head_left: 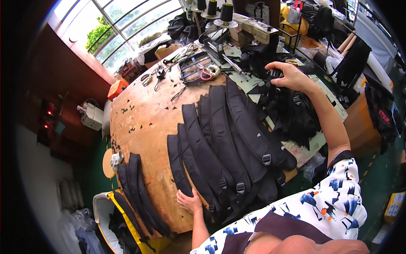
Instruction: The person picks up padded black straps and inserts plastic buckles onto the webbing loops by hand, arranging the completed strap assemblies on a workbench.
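Note:
My left hand [190, 202] lies at the lower end of the leftmost padded black shoulder strap [176, 163] in the large group, near the table's front edge. Its fingers are spread over the strap and the wood beside it. Raised at the right, my right hand [292, 77] curls its thumb and fingers around a small black ribbed piece that looks like a buckle [276, 73]. Several more padded straps [243, 114] overlap in a fan between my hands, with plastic buckles [266, 159] at their near ends. Below my right hand is a heap of black webbing and buckles [296, 110].
Another bunch of black straps [136, 186] lies at the table's left edge. Pink-handled scissors [206, 75] rest by a blue tray [188, 67] farther back. A sewing machine [253, 27] with black thread cones [226, 12] stands behind. A yellow-edged bin [122, 211] is at lower left.

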Demonstrator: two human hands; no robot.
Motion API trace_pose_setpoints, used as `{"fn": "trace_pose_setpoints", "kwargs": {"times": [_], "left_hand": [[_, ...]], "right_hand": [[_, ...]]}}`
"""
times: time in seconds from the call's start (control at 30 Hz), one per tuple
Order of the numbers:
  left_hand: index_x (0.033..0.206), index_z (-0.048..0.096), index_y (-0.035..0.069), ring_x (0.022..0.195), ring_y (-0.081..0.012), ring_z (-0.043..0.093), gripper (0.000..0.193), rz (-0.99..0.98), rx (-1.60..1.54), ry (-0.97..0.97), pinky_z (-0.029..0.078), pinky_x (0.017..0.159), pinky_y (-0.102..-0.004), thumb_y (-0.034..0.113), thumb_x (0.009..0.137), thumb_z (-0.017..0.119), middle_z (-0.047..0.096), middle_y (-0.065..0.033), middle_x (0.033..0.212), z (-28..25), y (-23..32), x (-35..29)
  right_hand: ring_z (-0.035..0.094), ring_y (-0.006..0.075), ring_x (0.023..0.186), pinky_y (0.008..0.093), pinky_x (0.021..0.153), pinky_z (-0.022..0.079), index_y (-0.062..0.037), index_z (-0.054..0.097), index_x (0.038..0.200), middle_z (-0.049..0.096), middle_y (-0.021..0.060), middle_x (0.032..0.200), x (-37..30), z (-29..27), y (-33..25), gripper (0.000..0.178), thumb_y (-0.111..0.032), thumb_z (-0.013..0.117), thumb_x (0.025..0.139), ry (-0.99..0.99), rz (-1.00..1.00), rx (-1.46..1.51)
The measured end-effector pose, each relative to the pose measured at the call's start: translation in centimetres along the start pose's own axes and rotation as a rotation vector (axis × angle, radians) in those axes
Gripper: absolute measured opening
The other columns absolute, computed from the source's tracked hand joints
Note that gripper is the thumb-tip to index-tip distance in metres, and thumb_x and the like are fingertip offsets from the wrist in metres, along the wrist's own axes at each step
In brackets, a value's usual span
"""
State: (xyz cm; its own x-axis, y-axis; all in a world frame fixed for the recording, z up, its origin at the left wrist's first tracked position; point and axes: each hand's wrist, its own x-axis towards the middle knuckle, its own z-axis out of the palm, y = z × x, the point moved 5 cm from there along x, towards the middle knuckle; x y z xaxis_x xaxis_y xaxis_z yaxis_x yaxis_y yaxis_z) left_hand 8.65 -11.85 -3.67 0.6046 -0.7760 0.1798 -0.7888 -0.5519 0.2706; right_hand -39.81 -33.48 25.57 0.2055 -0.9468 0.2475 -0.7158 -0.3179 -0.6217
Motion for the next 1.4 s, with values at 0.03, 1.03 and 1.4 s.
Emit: {"fn": "trace_pose_setpoints", "kwargs": {"times": [0.03,1.03,1.4], "left_hand": [[0.125,0.039,0.006,0.119,-0.0313,0.032,0.065,-0.002,-0.03,-0.005,0.026,0.098,-0.0464,0.038,0.074,0.063,0.037,-0.0117,0.128,-0.5,0.5,0.1],[0.095,0.059,-0.003,0.073,-0.0057,0.052,0.021,0.068,-1.513,-0.757,0.042,0.066,-0.0181,0.015,0.084,0.062,0.059,-0.0015,0.083,-18.5,-1.6,-14.4],[0.116,0.048,-0.006,0.104,-0.0339,0.054,0.059,0.317,-0.916,-0.07,0.042,0.088,-0.0371,0.029,0.073,0.069,0.053,-0.0209,0.113,-18.2,-0.1,-14.6]], "right_hand": [[0.055,0.013,0.086,0.0263,0.079,0.043,-0.0009,0.053,0.111,0.06,0.0066,0.096,-0.9,0.4,-2.0,0.042,-0.007,0.062,0.071,-0.027,-0.049,0.1],[0.056,0.0098,0.061,0.0222,0.059,0.045,-0.0003,0.059,0.082,0.06,0.0045,0.07,-24.8,22.5,-18.5,0.018,-0.006,0.062,0.065,-0.54,-0.204,0.843],[0.051,0.0092,0.096,0.0224,0.087,0.04,0.003,0.046,0.122,0.056,0.0058,0.107,-27.4,31.1,-23.3,0.038,-0.01,0.052,0.088,-0.797,0.261,1.478]]}}
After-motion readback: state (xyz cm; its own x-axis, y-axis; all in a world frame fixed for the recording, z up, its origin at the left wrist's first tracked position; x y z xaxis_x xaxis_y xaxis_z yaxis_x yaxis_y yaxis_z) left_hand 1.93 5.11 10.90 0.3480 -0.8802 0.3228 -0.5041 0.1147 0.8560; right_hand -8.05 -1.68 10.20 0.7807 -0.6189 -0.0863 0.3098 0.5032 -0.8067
